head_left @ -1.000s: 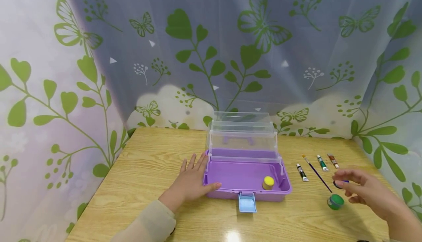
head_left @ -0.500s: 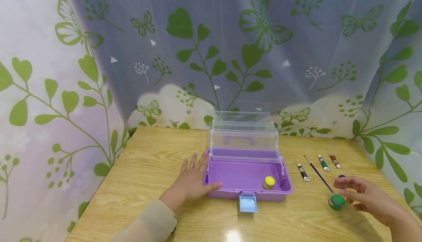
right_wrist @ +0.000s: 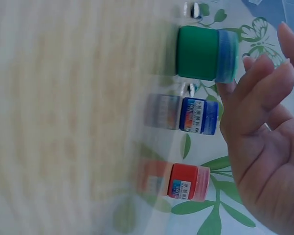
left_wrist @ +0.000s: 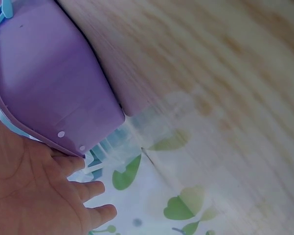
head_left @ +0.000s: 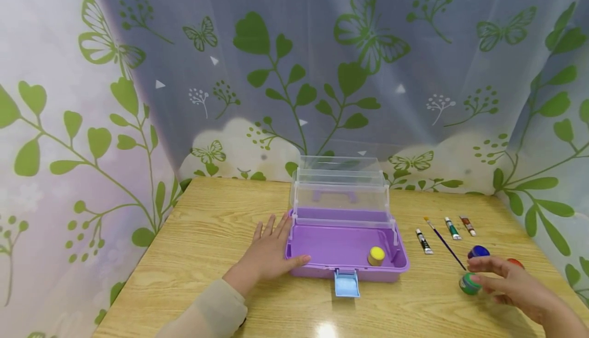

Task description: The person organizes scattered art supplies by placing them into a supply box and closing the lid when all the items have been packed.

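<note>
In the head view my left hand (head_left: 269, 251) rests against the left end of a purple storage box (head_left: 322, 271), fingers spread along its outer side and thumb over the front rim. The box's clear lid and trays (head_left: 340, 195) stand raised at the back. A yellow-topped paint jar (head_left: 376, 256) sits inside at the right. My right hand (head_left: 517, 287) hovers beside a green paint jar (head_left: 469, 284), fingers loosely bent and holding nothing. The right wrist view shows its fingertips close to that jar's lid (right_wrist: 227, 56). Blue (right_wrist: 193, 115) and red (right_wrist: 183, 181) paint jars stand nearby.
Right of the box lie a paintbrush (head_left: 444, 241), a black-labelled paint tube (head_left: 424, 242), a green one (head_left: 452, 228) and a brown-red one (head_left: 468, 226). A light blue latch (head_left: 346, 283) hangs down at the box front. A patterned curtain (head_left: 276, 97) borders the wooden table (head_left: 221, 210).
My right hand has moved slightly down toward the green jar, and the blue and red jars show more behind it. My left hand stays at the box.
</note>
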